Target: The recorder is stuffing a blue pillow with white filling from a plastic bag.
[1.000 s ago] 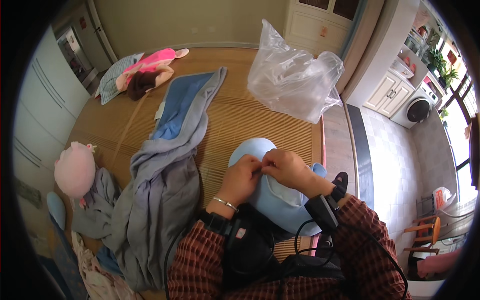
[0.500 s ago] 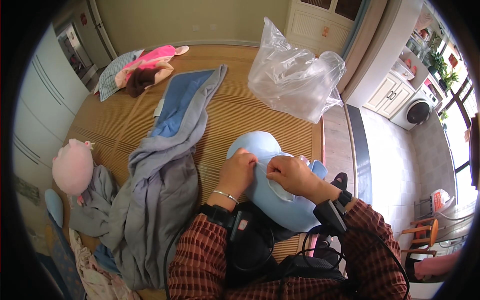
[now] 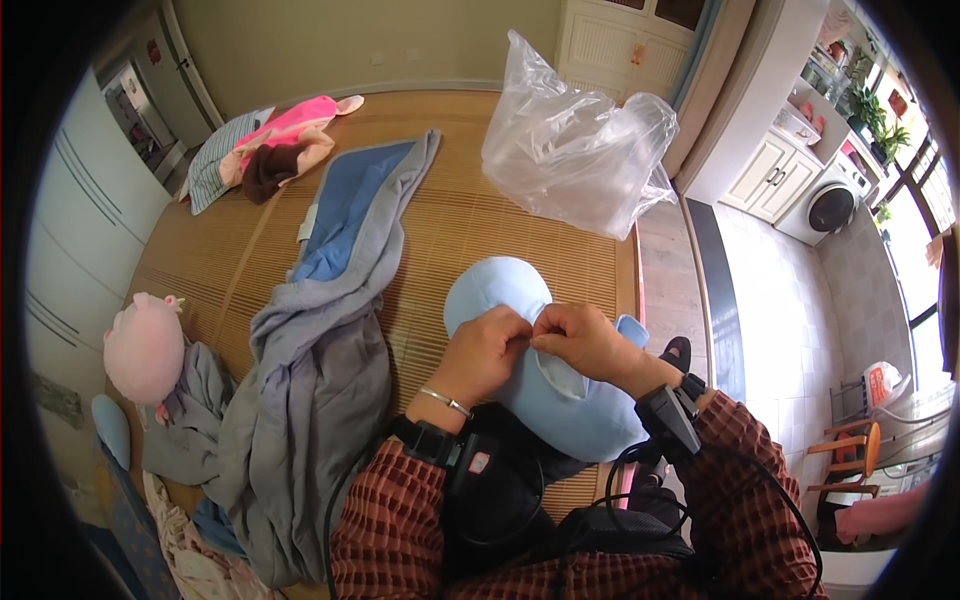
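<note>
A plump light blue cushion (image 3: 497,283), rounded at its far end, lies across my lap and the edge of the matted bed. My left hand (image 3: 487,350) is closed in a pinch at a seam on its upper side. Right beside it, my right hand (image 3: 585,343) pinches the same spot, thumb and forefinger almost meeting the left fingertips. A paler fold or flap (image 3: 562,378) of the cushion shows just below the right fingers. Whatever small part sits between the fingertips is hidden.
A grey and blue blanket (image 3: 310,385) lies crumpled to the left, with a pink plush toy (image 3: 145,350) beyond it. Clear plastic bag (image 3: 575,150) stands at the far right of the bamboo mat (image 3: 450,180). Folded clothes (image 3: 265,150) lie far left; black cables (image 3: 610,490) hang near my wrists.
My hands have come together, the right moving left to meet the left at the seam. The view has shifted slightly.
</note>
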Tool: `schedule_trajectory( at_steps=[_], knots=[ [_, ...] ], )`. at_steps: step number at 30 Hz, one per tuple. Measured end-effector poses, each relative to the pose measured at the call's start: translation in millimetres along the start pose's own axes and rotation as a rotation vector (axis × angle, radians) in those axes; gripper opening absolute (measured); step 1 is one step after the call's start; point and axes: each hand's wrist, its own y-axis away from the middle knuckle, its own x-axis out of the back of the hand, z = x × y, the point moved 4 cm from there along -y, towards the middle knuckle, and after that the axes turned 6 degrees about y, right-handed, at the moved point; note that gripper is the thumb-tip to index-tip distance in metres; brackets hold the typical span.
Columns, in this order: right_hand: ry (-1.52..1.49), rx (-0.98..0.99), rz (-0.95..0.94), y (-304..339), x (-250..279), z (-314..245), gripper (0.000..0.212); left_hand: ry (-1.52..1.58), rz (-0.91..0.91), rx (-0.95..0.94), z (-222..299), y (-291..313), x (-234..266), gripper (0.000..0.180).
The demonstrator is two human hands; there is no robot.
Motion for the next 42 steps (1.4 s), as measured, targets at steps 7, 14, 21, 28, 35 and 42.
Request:
schedule_trajectory(
  at_steps=[7,14,21,28,35,42],
  knots=[
    [0.003,-0.028,-0.012,7.2,3.2,-4.0,0.016,-0.030,0.104,0.027,-9.3,-2.1,1.8,0.007],
    [0.002,-0.021,0.006,7.3,1.2,-2.2,0.016,-0.117,0.100,0.045,0.6,-1.5,2.1,0.008],
    [0.080,-0.041,0.012,12.3,-0.1,-1.8,0.016,-0.176,-0.091,0.044,3.6,3.9,-5.0,0.017],
    [-0.015,-0.056,0.068,14.3,2.4,7.9,0.015,0.067,0.115,-0.040,24.8,1.0,-1.1,0.012],
    [0.018,-0.060,0.030,13.6,-1.5,5.9,0.017,-0.043,-0.063,0.055,7.1,0.5,-11.2,0.012],
    [0.081,-0.058,0.060,14.9,-0.4,10.9,0.019,-0.037,-0.007,0.027,2.3,-5.1,-14.6,0.004]
  ],
)
